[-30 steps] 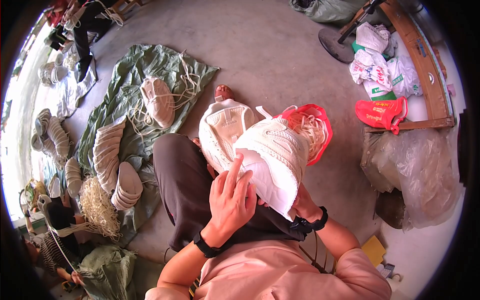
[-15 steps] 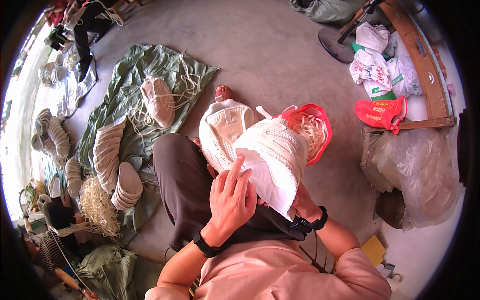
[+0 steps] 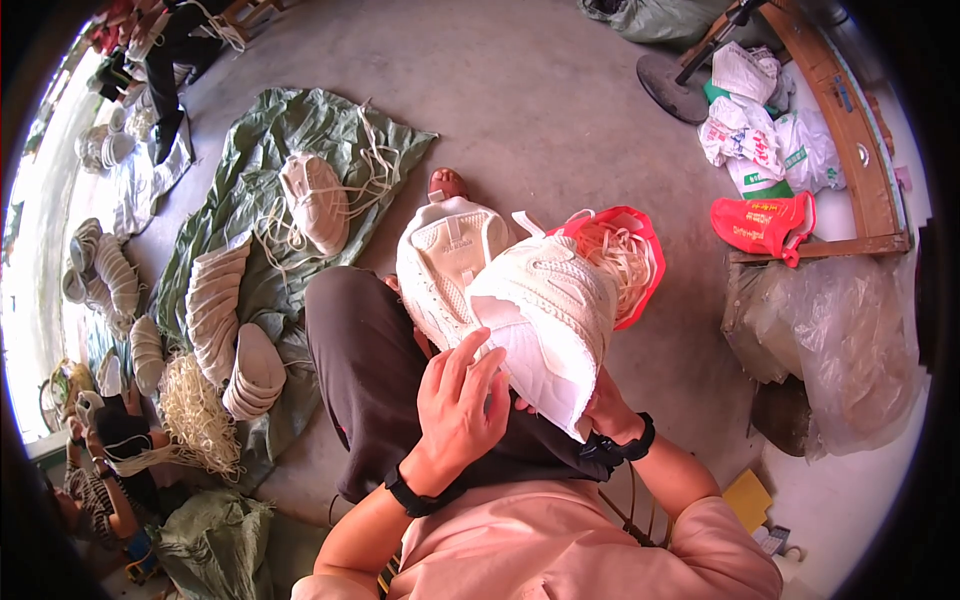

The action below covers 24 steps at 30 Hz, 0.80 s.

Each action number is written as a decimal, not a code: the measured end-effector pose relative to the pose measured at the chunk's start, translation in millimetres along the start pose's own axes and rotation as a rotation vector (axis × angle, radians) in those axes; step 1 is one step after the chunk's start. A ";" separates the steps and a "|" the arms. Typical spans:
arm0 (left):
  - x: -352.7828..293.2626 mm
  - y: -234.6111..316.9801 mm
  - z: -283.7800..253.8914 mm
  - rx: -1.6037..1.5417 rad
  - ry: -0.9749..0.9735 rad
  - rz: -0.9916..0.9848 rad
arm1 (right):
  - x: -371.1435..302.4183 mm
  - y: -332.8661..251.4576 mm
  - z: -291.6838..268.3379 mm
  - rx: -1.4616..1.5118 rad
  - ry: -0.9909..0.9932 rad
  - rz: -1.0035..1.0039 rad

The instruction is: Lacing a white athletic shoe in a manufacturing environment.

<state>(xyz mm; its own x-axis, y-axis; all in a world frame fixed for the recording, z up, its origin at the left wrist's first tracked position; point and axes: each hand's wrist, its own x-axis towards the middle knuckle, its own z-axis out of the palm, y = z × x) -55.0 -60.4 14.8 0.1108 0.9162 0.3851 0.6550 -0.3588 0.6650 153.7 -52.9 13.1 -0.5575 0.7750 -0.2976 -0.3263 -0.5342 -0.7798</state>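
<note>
A white shoe upper [image 3: 545, 335] lies over my lap, its pale lining showing at the lower left. My right hand [image 3: 612, 412] grips its right edge, with fingertips partly hidden behind it. My left hand [image 3: 462, 395] is at the lining's left edge, fingers loosely stretched and thumb apart, holding nothing I can see. Left of this upper, another white shoe upper [image 3: 450, 245] with a mesh panel lies over my knee, partly covered. Beyond them a red bag [image 3: 655, 262] holds a bundle of pale laces [image 3: 622, 262].
A green tarp [image 3: 270, 140] at left carries a laced upper [image 3: 318, 205] and nested stacks of uppers [image 3: 217, 310]. A heap of laces [image 3: 195, 410] lies nearby. Two other people sit at the left. Plastic bags [image 3: 765, 150] and a wooden frame [image 3: 870, 246] stand at right.
My left hand's fingers have drawn slightly down and back from the upper's edge. The right hand keeps its grip. At lower left, another person's arms have risen.
</note>
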 end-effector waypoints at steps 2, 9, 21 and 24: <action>3.6 -0.8 0.4 0.016 0.008 0.013 | 0.5 -1.0 0.4 0.003 0.002 0.000; 8.3 0.0 -0.2 0.062 -0.041 -0.024 | 1.4 1.6 -2.5 -0.008 0.001 0.001; 5.2 -0.7 1.4 0.028 -0.031 -0.013 | 2.3 -2.3 4.4 0.000 0.029 -0.015; 2.7 -0.7 1.8 0.021 -0.013 -0.015 | 1.5 -1.2 1.3 -0.025 0.007 -0.001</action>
<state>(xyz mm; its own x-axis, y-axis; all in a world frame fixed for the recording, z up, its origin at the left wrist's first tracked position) -53.8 -57.4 14.2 0.1108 0.9236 0.3671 0.6723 -0.3416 0.6567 152.2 -51.5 14.3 -0.5519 0.7778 -0.3007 -0.3074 -0.5250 -0.7936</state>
